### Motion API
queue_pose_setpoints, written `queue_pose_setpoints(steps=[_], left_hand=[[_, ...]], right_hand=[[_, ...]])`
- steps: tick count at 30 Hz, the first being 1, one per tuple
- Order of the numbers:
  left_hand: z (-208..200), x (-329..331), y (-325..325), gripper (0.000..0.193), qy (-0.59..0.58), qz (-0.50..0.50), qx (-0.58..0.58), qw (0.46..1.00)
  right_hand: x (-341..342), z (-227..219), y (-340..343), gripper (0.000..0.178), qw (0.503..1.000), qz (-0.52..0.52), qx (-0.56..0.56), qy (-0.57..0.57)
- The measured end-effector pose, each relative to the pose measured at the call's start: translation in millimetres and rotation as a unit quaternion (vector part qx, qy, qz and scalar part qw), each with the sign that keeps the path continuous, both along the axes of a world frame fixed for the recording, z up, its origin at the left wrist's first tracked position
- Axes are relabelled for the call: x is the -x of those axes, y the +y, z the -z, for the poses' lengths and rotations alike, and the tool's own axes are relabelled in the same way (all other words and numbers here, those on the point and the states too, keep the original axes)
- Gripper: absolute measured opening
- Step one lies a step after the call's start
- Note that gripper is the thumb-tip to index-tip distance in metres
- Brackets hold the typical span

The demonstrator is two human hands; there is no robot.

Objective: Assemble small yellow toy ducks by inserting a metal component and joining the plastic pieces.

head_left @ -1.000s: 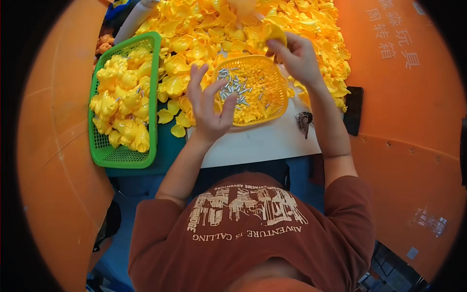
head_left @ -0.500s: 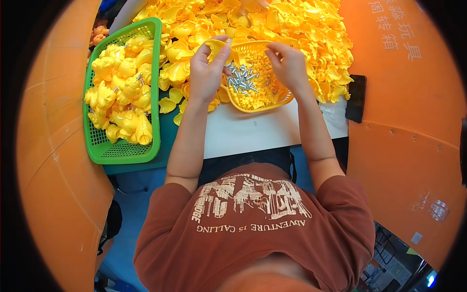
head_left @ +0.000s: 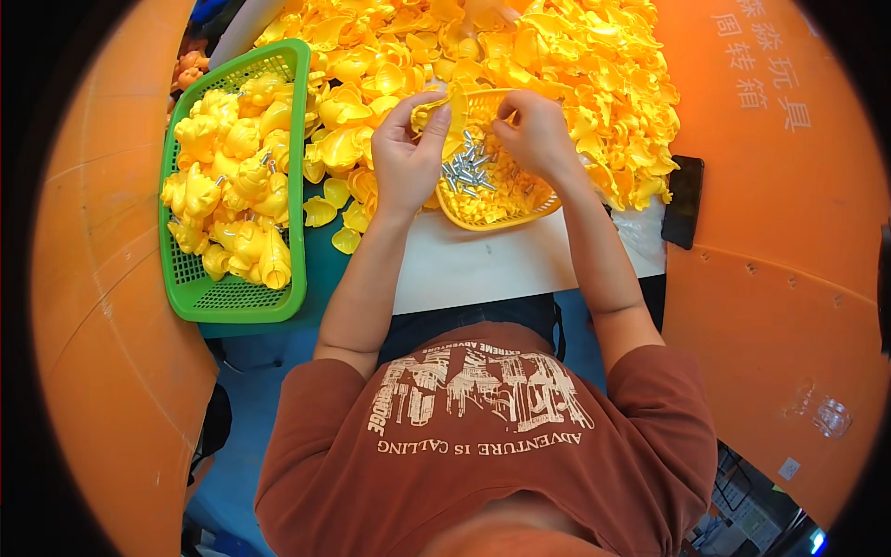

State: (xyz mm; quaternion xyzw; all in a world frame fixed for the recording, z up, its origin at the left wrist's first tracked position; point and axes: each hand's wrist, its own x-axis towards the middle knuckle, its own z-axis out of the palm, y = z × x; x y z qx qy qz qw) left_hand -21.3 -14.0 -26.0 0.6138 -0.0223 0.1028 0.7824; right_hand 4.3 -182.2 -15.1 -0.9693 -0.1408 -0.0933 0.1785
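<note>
My left hand (head_left: 408, 162) is closed around a curved yellow plastic shell piece (head_left: 457, 113), held up over the left rim of a small yellow basket (head_left: 484, 225). In that basket lie silver screws (head_left: 469, 167), heaped at the left, beside many small yellow plastic parts (head_left: 506, 197). Above the basket's right side, my right hand (head_left: 538, 139) has its thumb and fingers drawn together, pointing toward the shell. Whatever its fingertips hold, if anything, is too small or hidden to make out.
A green basket (head_left: 299, 186) at the left holds assembled yellow plastic pieces (head_left: 246, 167). Loose yellow shells (head_left: 603, 84) are piled across the far table. A dark phone (head_left: 683, 202) lies at the right, against an orange panel (head_left: 770, 306). White board (head_left: 464, 265) covers the near table.
My left hand has moved right and turned the shell toward my right hand. My right hand has shifted slightly left and inward over the small basket.
</note>
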Motion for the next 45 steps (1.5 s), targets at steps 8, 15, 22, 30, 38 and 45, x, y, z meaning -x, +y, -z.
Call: queue_pose_setpoints(steps=[8, 15, 22, 30, 38, 45], left_hand=[[-1.0, 4.1, -0.9, 0.024, 0.142, 0.205, 0.193, 0.949], [-14.8, 7.0, -0.7, 0.020, 0.145, 0.222, 0.209, 0.941], [-14.9, 10.7, -1.1, 0.019, 0.138, 0.206, 0.210, 0.946], [-3.1, 9.9, 4.3, 0.021, 0.100, 0.201, 0.159, 0.962], [0.1, 7.1, 4.3, 0.022, 0.099, 0.175, 0.151, 0.968], [-0.1, -4.4, 20.0, 0.023, 0.115, 0.064, 0.190, 0.973]], right_hand=[[29.2, -39.6, 3.1, 0.021, 0.762, -0.079, -0.635, 0.096], [20.1, -26.4, -0.3, 0.012, 0.908, -0.174, -0.376, -0.062], [20.0, -27.6, -0.4, 0.011, 0.918, -0.186, -0.335, -0.098], [26.1, -33.2, -2.3, 0.007, 0.934, -0.200, -0.293, -0.053], [7.6, -21.1, 3.7, 0.022, 0.854, -0.144, -0.458, 0.200], [8.5, -0.4, -9.3, 0.017, 0.978, -0.190, -0.080, -0.002]])
